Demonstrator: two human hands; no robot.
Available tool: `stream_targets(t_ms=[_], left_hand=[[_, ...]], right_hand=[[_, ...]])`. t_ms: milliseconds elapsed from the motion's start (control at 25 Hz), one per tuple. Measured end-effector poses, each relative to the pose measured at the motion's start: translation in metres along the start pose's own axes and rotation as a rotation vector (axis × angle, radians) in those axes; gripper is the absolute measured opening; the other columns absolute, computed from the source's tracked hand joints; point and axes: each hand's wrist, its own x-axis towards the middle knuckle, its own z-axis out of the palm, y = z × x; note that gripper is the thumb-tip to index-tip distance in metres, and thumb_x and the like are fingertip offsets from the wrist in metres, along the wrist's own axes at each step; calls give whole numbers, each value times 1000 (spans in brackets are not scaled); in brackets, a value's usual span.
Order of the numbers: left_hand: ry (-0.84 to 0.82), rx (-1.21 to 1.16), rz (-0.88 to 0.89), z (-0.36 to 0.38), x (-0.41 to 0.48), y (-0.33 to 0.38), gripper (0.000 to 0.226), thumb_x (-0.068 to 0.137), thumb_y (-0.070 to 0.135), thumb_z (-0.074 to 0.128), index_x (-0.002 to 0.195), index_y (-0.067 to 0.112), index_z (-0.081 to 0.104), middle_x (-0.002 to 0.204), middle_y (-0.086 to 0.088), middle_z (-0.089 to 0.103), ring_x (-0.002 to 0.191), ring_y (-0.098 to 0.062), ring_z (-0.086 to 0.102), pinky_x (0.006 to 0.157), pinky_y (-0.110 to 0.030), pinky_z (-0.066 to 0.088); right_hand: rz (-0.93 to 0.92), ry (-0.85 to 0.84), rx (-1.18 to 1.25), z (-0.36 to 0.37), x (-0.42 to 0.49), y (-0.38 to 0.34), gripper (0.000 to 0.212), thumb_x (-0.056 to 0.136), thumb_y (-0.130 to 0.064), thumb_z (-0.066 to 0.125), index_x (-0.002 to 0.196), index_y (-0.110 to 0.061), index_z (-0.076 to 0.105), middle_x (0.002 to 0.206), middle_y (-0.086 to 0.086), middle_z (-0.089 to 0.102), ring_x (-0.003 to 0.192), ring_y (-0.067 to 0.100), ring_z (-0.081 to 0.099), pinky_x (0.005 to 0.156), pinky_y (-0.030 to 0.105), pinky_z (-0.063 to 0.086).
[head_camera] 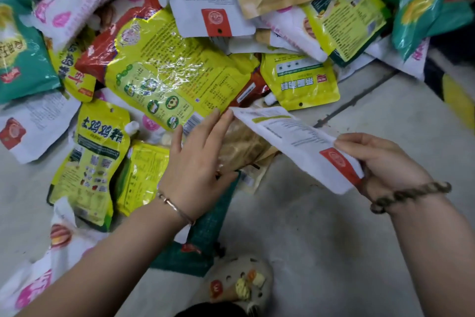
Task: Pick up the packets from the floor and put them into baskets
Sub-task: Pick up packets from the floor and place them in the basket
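In the head view, the white packet (295,147) is held over the floor (334,252) at near right. Its red label (339,165) end is pinched by the right hand (385,162), fingers clamped, presumably for carrying. Its far end is touched by the left hand (198,159), fingers straight and slightly spread, likely to steady it. No basket is shown. "土鸡鸡精" is read on a yellow pouch (100,131) at left.

The big yellow packet (164,69) is crinkled plastic film, highly glossy, with white glare across it. The white packet (295,141) looks matt and smooth, almost papery. The brown packet (241,147) has a dull, kraft-like face with a faint sheen. The floor (321,239) is pale, smooth and matt, speckled with dark marks. A thin bangle (176,207) is shiny metal; the beaded bracelet (408,194) looks dull and rough
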Motion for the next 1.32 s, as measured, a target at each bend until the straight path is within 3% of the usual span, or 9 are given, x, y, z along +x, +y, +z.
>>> stream_targets(t_ms=[120,320,440,560,680,800,920,1080,1320], left_hand=[[234,-37,132,-6,2,18,82,69,34,72,137,20,29,148,-15,21,137,-28,25,106,-62,22],[158,-93,322,-20,9,23,30,78,18,56,103,18,71,101,-4,72,91,-23,70,79,-42,55],[212,-359,-63,-28,7,11,14,75,19,63,80,30,70,67,9,70,63,1,64,57,-19,49],[410,-707,-511,-30,10,-7,18,77,10,70,76,27,64,64,25,62,56,17,56,51,0,39],[474,-819,-665,-27,10,-20,22,83,2,65,97,18,63,91,7,64,72,0,61,62,-8,46],[506,-876,-697,-24,11,-23,19,83,2,64,97,15,64,92,3,66,75,-6,64,69,-18,47],[489,-876,-684,-21,14,-21,17,83,1,64,90,16,64,83,8,65,60,9,62,59,-9,49],[418,-871,-680,-14,19,-21,14,81,0,65,92,9,67,80,8,69,64,-2,65,66,-20,53],[325,-891,-646,-3,27,-9,12,81,2,67,89,10,69,78,4,71,66,-6,67,65,-22,55]], right_hand=[[53,-119,-109,3,-13,-5,15,82,6,57,73,-6,57,50,2,62,42,11,59,41,18,48],[89,-220,-85,35,-12,1,20,90,-9,54,73,-7,64,62,8,64,44,12,60,40,19,49],[56,-212,-47,55,2,6,34,96,-35,44,82,-14,67,82,9,72,56,16,66,47,22,51],[-203,9,-619,76,35,22,25,88,-30,60,108,-15,59,114,6,64,82,13,60,68,22,46],[-307,-65,-994,103,60,36,69,79,-36,70,137,-18,39,137,3,48,116,21,51,88,29,42],[-319,-49,-1311,124,69,48,94,66,-56,74,141,-19,30,142,4,41,128,26,41,100,44,36],[-171,-92,-1295,125,75,43,92,61,-60,75,135,-17,42,134,4,51,121,27,49,97,42,41],[-5,-302,-1257,96,69,38,89,66,-50,78,139,-14,42,142,4,45,127,25,45,104,37,39],[14,-174,-759,13,42,42,19,74,-15,77,92,-13,70,93,5,72,83,18,68,81,32,54]])
